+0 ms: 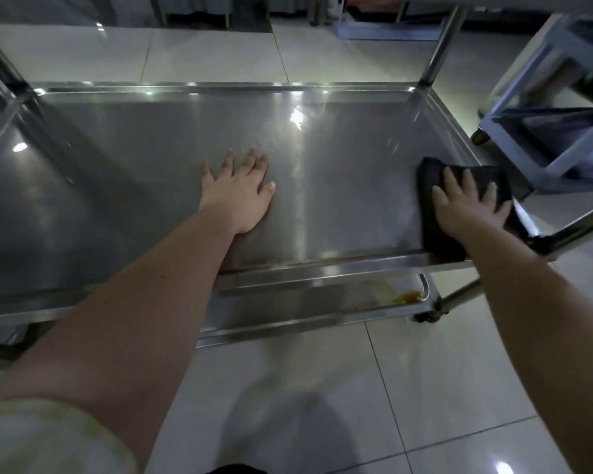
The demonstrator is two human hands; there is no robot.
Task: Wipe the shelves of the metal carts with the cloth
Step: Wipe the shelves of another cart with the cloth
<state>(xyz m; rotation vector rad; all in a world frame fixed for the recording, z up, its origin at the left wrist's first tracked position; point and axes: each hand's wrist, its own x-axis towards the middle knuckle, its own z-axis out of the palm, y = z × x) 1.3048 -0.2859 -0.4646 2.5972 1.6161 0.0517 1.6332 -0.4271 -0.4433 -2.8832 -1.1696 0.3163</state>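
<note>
A stainless steel cart fills the view, its top shelf [144,172] shiny and streaked with reflections. My left hand [242,193] lies flat on the middle of that shelf, fingers spread and straight. At the shelf's right end my right hand [469,206] presses a dark folded cloth [435,176] down with straight, spread fingers. The cloth reaches the right rim and the near right corner. Below the front edge, a lower shelf [288,309] shows an orange-brown stain [408,297] near its right corner.
A second cart with a pale frame [545,107] stands close at the right, on castors. Upright posts [439,46] rise from the steel cart's far corners. Glossy light floor tiles [425,388] surround everything; dark furniture lines the far wall.
</note>
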